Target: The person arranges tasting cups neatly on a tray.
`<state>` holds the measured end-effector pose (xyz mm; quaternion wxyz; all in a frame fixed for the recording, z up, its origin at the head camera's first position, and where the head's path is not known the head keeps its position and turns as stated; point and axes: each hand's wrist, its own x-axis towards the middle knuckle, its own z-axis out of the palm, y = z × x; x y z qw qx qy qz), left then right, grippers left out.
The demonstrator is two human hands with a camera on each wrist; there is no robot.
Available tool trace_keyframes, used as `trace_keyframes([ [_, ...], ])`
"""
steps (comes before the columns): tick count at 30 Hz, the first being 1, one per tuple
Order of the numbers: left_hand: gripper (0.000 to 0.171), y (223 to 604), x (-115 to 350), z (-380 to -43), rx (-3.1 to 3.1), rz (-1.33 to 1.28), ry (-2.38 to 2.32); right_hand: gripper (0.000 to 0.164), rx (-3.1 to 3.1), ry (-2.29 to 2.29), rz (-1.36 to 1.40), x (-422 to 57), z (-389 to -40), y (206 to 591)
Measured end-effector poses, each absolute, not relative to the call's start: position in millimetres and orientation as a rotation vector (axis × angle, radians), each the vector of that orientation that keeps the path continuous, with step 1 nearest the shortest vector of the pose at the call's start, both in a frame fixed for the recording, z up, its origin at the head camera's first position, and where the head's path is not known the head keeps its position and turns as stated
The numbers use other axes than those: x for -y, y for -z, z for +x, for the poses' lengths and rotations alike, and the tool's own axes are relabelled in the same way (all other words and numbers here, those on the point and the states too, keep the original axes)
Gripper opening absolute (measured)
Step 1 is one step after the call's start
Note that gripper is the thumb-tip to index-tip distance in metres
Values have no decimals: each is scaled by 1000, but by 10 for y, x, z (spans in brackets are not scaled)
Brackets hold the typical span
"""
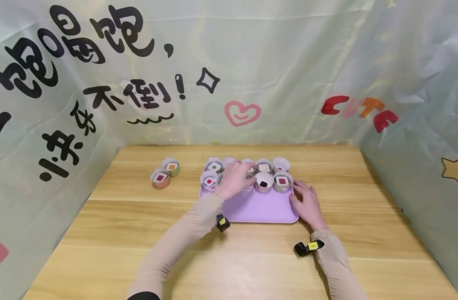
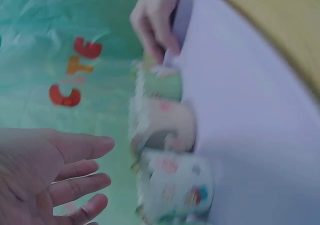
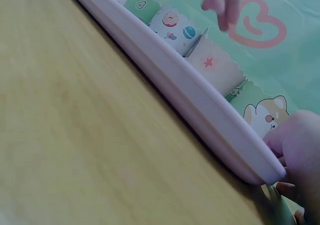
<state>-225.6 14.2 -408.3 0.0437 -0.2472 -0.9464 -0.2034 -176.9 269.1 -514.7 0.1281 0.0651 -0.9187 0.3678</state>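
Observation:
A lilac tray (image 1: 259, 209) lies on the table with two rows of small patterned paper cups (image 1: 282, 182) on its far half. Most visible cups hold a pale square with a coloured centre; one front cup (image 1: 264, 183) shows a black piece. Over the middle of the rows hovers my left hand (image 1: 234, 179), hiding some cups; in the left wrist view its fingers (image 2: 82, 187) are spread and relaxed, apart from the cups. My right hand (image 1: 307, 204) grips the tray's right edge, thumb above the rim and fingers beneath in the right wrist view.
Two more paper cups, one green (image 1: 171, 166) and one orange (image 1: 160, 178), stand together on the wooden table (image 1: 244, 258) left of the tray. Printed fabric (image 1: 285, 83) hangs behind and along both sides. Each wrist carries a black strapped camera.

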Motion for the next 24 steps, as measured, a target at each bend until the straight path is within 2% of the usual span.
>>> trace_keyframes([
  [18, 51, 3808, 860, -2425, 2990, -470, 953, 47, 2707, -1064, 165, -2684, -1764, 5124],
  [24, 54, 3751, 1252, -2473, 3021, -347, 897, 47, 2713, -1068, 158, -2684, -1764, 5119],
])
